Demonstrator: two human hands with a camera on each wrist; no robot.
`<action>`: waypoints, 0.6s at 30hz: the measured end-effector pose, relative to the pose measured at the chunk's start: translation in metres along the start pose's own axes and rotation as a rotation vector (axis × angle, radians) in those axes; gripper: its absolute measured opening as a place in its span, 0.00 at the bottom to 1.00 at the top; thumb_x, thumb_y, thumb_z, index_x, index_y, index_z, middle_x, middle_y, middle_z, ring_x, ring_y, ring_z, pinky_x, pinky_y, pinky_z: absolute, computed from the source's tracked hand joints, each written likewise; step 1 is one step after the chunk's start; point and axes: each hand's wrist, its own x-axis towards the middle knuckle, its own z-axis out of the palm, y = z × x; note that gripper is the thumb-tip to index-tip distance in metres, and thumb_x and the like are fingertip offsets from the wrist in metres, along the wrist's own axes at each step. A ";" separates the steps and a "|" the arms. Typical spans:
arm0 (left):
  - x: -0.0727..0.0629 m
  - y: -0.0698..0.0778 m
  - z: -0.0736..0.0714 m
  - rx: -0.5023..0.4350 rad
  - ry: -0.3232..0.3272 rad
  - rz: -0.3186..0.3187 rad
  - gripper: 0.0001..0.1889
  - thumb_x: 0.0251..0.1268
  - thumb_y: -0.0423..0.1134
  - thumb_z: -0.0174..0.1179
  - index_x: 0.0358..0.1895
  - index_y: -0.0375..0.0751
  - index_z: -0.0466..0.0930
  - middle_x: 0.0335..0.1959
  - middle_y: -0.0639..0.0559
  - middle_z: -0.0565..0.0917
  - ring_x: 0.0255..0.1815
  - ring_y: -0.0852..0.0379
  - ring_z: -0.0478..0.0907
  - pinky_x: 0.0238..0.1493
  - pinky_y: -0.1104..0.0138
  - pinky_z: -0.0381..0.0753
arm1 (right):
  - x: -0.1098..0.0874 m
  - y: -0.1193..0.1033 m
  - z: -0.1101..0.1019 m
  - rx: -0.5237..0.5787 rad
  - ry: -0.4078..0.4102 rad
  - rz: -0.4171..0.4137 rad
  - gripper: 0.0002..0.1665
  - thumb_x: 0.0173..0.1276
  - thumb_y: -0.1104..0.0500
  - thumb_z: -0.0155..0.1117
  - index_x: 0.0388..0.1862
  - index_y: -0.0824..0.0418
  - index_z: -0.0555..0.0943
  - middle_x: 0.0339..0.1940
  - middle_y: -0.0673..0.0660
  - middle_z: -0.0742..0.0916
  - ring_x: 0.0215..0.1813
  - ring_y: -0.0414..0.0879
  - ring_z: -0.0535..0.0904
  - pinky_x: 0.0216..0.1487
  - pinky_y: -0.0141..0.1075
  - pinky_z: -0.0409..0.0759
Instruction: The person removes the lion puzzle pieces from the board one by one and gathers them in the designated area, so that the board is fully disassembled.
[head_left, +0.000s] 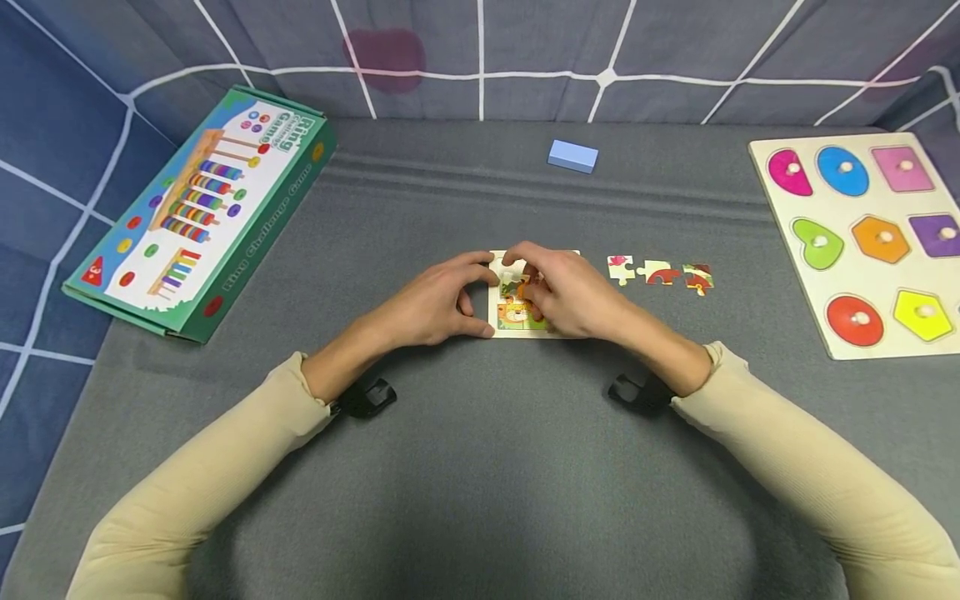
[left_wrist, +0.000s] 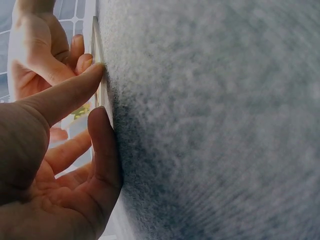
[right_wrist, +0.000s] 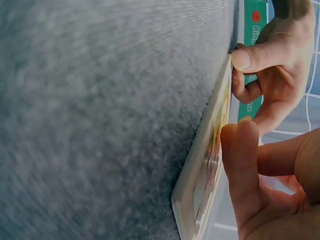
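Note:
A small jigsaw board (head_left: 492,321) with a pale rim and a cartoon animal picture lies flat on the grey cloth. My left hand (head_left: 431,304) holds its left edge, thumb near the lower corner and index finger higher up. Over the board bends my right hand (head_left: 577,292), its fingertips drawn together at a jigsaw piece (head_left: 517,287) and partly covering it. In the right wrist view, the fingertips (right_wrist: 242,137) meet just at the board's face. Loose jigsaw pieces lie right of the board: one with a pink shape (head_left: 620,268), one red and cream (head_left: 660,272), one darker (head_left: 698,277).
A green ring game box (head_left: 255,242) lies at the left. Behind the board sits a blue block (head_left: 573,156). A wooden shape board (head_left: 813,312) with knobbed pieces lies at the right. A gridded cloth (head_left: 555,50) rises along the back.

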 end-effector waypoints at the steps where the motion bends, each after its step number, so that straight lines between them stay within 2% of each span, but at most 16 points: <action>1: 0.000 0.000 0.000 -0.001 -0.001 0.000 0.29 0.55 0.40 0.75 0.60 0.37 0.77 0.75 0.44 0.61 0.34 0.61 0.79 0.51 0.60 0.73 | -0.001 0.000 -0.001 0.044 -0.009 0.012 0.16 0.70 0.73 0.54 0.55 0.64 0.76 0.28 0.57 0.82 0.23 0.45 0.78 0.31 0.39 0.76; 5: 0.000 0.000 0.000 -0.010 -0.009 -0.005 0.30 0.56 0.39 0.75 0.61 0.37 0.76 0.75 0.43 0.60 0.34 0.60 0.78 0.48 0.61 0.74 | -0.003 0.001 -0.004 0.173 -0.026 0.070 0.16 0.71 0.76 0.50 0.52 0.68 0.78 0.32 0.61 0.81 0.23 0.47 0.81 0.26 0.38 0.80; 11: 0.000 0.002 0.000 -0.006 -0.010 -0.011 0.30 0.56 0.39 0.75 0.62 0.36 0.75 0.75 0.44 0.60 0.35 0.60 0.78 0.47 0.61 0.75 | -0.006 0.004 -0.007 0.174 -0.060 0.129 0.13 0.73 0.73 0.47 0.51 0.69 0.77 0.26 0.59 0.83 0.23 0.47 0.82 0.28 0.35 0.78; 16: 0.000 0.002 0.000 0.000 -0.010 -0.016 0.30 0.56 0.40 0.74 0.62 0.37 0.76 0.75 0.45 0.60 0.34 0.60 0.79 0.48 0.61 0.74 | -0.012 0.006 -0.008 0.212 -0.081 0.149 0.20 0.73 0.73 0.41 0.59 0.67 0.74 0.23 0.59 0.84 0.23 0.49 0.82 0.27 0.38 0.78; 18: 0.000 0.002 0.000 0.003 -0.009 -0.016 0.30 0.56 0.40 0.74 0.62 0.38 0.76 0.75 0.45 0.60 0.34 0.60 0.79 0.49 0.61 0.74 | -0.014 0.007 -0.009 0.218 -0.080 0.145 0.23 0.73 0.74 0.39 0.61 0.67 0.74 0.26 0.60 0.84 0.23 0.49 0.82 0.27 0.39 0.79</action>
